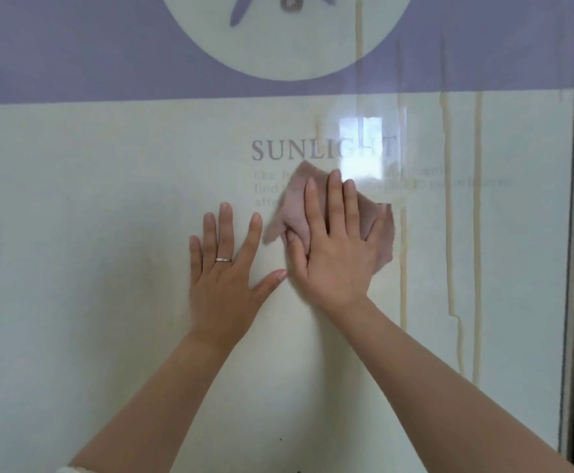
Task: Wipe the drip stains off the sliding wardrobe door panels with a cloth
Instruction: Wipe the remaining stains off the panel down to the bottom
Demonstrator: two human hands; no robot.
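The crumpled pink cloth (295, 213) is pressed flat under the right hand (335, 244); the left hand (225, 264) rests spread. Yellowish drip streaks (449, 233) at three o'clock could be smeared sideways.

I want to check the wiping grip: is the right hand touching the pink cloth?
Touching. The head view shows the right hand lying flat on the pink cloth, fingers straight across it, pressing it against the door panel.

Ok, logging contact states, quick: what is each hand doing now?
Left hand: open, flat on the door panel.
Right hand: open, pressing the cloth to it.
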